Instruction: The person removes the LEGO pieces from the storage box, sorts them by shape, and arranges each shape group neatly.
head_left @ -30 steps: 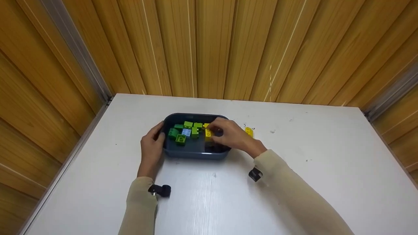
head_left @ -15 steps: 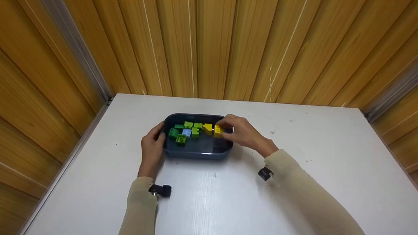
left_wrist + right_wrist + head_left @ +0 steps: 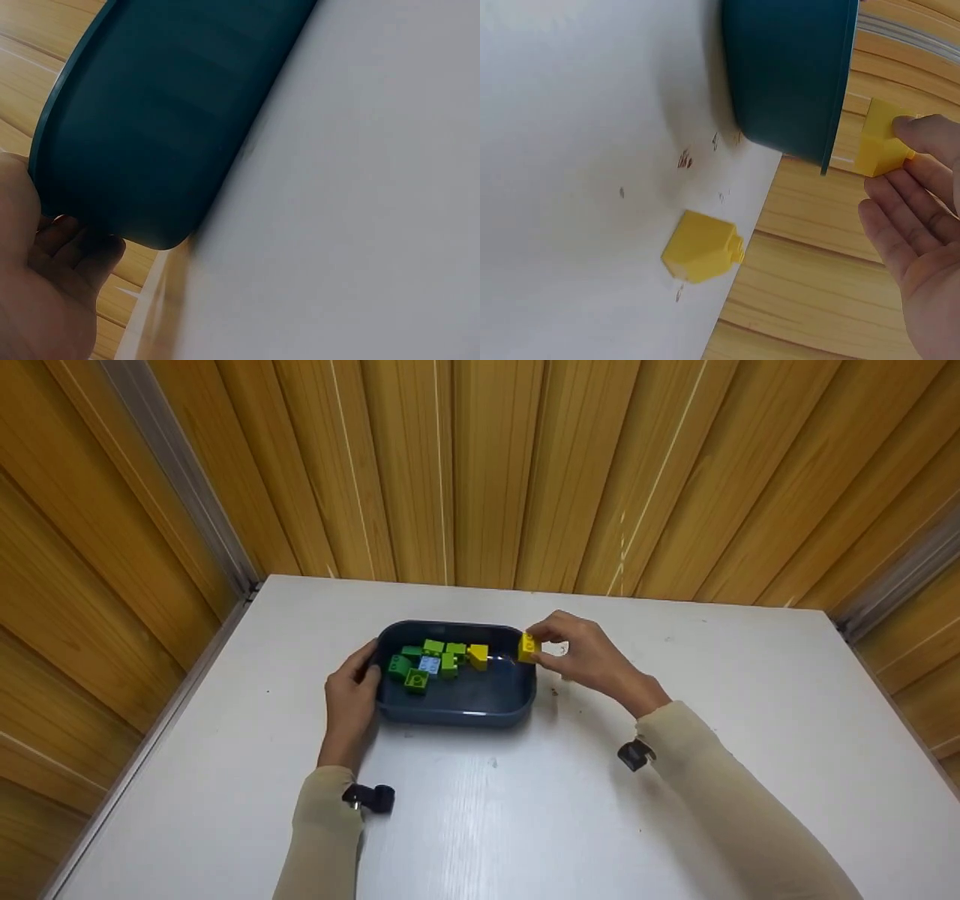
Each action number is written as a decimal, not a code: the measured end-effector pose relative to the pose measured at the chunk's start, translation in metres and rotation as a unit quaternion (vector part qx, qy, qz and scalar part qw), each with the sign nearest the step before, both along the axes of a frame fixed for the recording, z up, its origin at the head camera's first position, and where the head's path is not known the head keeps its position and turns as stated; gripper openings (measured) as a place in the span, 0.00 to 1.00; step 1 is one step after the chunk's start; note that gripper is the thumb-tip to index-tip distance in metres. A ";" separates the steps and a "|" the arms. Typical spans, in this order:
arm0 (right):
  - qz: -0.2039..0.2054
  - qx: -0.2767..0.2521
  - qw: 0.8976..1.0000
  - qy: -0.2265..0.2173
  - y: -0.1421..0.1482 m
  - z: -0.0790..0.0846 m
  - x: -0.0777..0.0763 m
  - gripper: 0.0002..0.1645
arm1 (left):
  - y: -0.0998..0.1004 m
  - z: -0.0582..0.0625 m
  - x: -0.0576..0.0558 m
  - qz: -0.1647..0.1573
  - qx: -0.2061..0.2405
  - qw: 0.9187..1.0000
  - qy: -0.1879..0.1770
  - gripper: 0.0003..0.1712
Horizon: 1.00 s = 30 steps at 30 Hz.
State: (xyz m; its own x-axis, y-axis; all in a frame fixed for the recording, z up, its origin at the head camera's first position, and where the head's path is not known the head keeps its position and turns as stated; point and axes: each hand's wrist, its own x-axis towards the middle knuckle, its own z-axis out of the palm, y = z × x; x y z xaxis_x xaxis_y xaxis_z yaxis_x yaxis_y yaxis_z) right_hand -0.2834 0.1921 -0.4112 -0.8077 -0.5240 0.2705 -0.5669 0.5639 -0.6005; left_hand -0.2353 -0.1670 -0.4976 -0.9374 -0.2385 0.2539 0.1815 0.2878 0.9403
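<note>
A dark blue plastic box [image 3: 450, 717] sits on the white table. My left hand [image 3: 351, 697] holds its left end, with fingers and thumb around the corner; in the left wrist view its fingers bend against the outer wall [image 3: 150, 135]. Between thumb and fingertips, my right hand [image 3: 592, 656] pinches a yellow toy building brick [image 3: 529, 647], raised at the box's right rim. Another yellow brick [image 3: 701, 247] lies on the table outside the box, mostly hidden under the right hand in the head view.
Inside the box are a sloped yellow brick [image 3: 478, 656], a light blue brick [image 3: 429, 665] and several green bricks [image 3: 416, 681], grouped toward the left and back. A wood-pattern wall [image 3: 480, 472] rises behind the table [image 3: 480, 825]. Small dark marks dot the tabletop.
My right hand has moved right and up from inside the box, carrying the yellow brick away from the sloped yellow one to the right rim. The left hand and the box stay put.
</note>
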 end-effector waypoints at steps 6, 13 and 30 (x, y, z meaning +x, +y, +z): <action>-0.012 0.009 1.000 0.006 0.014 0.001 0.000 0.20 | 0.000 0.001 0.000 0.000 0.003 1.000 -0.004 0.25; -0.020 0.012 1.000 0.012 0.029 -0.001 -0.003 0.19 | -0.001 0.001 -0.001 0.000 0.005 1.000 -0.002 0.25; -0.071 0.053 0.995 -0.035 0.064 -0.016 -0.011 0.21 | -0.003 0.002 0.000 0.009 0.000 1.000 -0.017 0.25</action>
State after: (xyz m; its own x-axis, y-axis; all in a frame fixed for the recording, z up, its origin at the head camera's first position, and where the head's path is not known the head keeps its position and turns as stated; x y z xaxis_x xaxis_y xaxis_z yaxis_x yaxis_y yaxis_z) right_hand -0.2940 0.2565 -0.4276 -0.8904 -0.4262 0.1597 -0.4358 0.6973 -0.5690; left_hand -0.2349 -0.1696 -0.4961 -0.9409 -0.2550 0.2228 0.1452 0.2906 0.9458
